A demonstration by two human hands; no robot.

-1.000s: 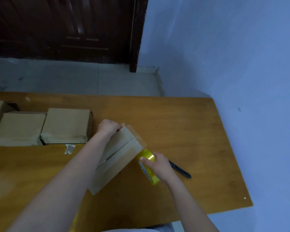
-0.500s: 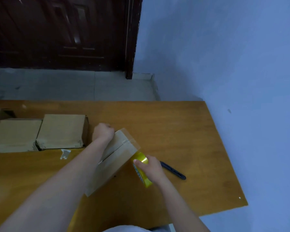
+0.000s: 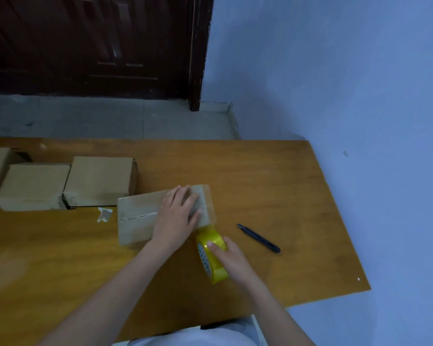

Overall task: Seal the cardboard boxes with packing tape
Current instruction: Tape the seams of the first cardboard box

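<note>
Midway across a wooden table (image 3: 273,186), a person's left hand (image 3: 176,216) lies flat on top of a cardboard box (image 3: 135,221), its fingers (image 3: 185,196) straight and spread over the box's right end. A strip of clear tape (image 3: 206,206) runs across that end, from the far edge down the near side, at 3 o'clock from the hand. The box's centre seam shows as a dark slit running toward 9 o'clock from the hand, untaped along that visible stretch.

At 5 o'clock from the box, the right hand (image 3: 231,257) grips a yellow roll (image 3: 211,255) of packing tape, fingers curled over its outer face, one fingertip pressed on top. The roll stands on edge, just beside the box's near right corner, and the clear strip leads from it up onto the box.

A black cutter (image 3: 259,238) lies on the table at 3 o'clock from the roll, apart from both hands, its tip pointing toward 10 o'clock.

At 10 o'clock from the held box, three more boxes (image 3: 100,178) sit in a row along the table's left side, touching one another. A small scrap (image 3: 104,214) of clear tape lies on the wood just left of the held box. Beyond the table stand a dark door (image 3: 98,46) and a blue wall (image 3: 335,83).
</note>
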